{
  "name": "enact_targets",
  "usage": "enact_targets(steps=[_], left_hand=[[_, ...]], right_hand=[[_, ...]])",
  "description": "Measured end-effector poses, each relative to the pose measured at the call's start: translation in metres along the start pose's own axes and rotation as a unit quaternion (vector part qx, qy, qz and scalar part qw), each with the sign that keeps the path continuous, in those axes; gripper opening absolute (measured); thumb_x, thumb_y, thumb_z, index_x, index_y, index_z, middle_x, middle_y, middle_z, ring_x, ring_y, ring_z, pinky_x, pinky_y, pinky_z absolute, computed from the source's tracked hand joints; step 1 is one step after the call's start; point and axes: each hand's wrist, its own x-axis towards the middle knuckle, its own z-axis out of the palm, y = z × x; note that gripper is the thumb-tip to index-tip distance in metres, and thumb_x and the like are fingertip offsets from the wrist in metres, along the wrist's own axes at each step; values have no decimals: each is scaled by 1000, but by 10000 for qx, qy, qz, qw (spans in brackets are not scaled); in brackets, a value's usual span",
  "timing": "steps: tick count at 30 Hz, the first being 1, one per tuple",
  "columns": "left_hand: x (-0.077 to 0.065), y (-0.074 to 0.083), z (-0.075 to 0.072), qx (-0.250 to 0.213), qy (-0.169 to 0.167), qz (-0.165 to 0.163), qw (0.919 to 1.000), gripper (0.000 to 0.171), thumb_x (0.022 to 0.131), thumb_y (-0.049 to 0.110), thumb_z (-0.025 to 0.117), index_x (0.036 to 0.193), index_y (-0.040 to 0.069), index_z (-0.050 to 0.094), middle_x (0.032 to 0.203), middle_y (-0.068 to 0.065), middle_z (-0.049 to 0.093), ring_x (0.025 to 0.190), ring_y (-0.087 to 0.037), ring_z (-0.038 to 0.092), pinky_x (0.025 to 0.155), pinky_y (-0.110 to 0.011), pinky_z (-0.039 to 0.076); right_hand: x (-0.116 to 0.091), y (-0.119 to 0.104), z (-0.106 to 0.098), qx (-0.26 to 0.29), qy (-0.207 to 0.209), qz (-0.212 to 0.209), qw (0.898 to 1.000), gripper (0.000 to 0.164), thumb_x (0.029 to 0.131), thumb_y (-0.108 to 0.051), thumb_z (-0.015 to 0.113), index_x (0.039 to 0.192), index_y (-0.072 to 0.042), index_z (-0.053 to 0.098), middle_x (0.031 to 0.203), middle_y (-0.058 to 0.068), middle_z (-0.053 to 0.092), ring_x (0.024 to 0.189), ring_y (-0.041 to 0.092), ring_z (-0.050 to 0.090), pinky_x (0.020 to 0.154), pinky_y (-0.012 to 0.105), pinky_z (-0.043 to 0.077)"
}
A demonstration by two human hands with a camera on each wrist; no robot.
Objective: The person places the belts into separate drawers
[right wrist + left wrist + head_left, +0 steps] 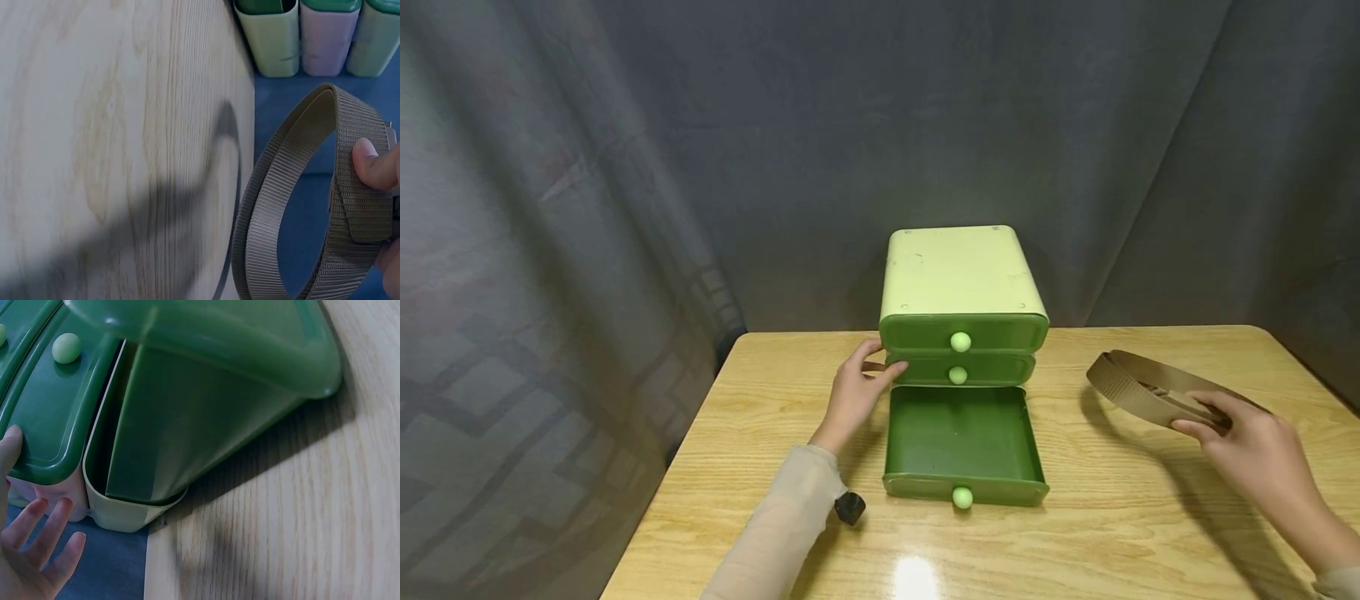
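A small three-drawer cabinet with a pale green top [962, 271] stands at the middle of the table. Its bottom drawer [958, 433] is pulled out and holds nothing; the upper two drawers are closed. My left hand [853, 396] rests on the cabinet's left side, its thumb at the edge of the middle drawer's front [56, 412] and its other fingers along the side wall. Off to the right, my right hand [1262, 442] pinches a coiled tan webbing belt [281, 187] and holds it above the table. The belt's buckle is mostly hidden by the fingers.
The wooden table [1120, 542] carries the cabinet, with bare wood on both sides. Dark grey curtains [820, 150] hang behind the table and along the left. A small black object [850, 507] sits at the left sleeve's cuff.
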Motion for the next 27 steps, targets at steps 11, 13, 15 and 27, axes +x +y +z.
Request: enact_targets(steps=[11,13,15,27], left_hand=[[-1,-1,0,28,2,-12,10000,45,90,41,73,130,22,61,128,3,60,103,-18,63,86,-37,53],[0,-1,0,23,-3,18,10000,45,91,41,72,130,22,61,129,3,60,103,-19,63,86,-37,53],[0,0,0,16,-4,10,10000,45,90,41,73,130,22,61,129,3,60,104,-19,63,86,-37,53],[0,1,-1,12,-5,-25,10000,44,90,39,73,129,22,62,128,3,61,103,-18,63,86,-37,53]], right_hand=[[-11,-18,-7,235,376,-530,9976,39,70,-9,89,99,8,70,81,25,68,59,-12,43,48,12,34],[-14,-22,-9,225,333,-482,9980,39,70,-9,88,100,8,70,83,27,68,58,-11,44,48,11,34],[-17,-26,-10,189,252,-428,9986,39,72,-9,88,101,8,70,85,29,68,54,-10,43,47,12,33],[-26,-43,-16,270,485,-693,9960,40,66,-9,90,99,2,71,87,22,70,80,-28,37,55,9,38]])
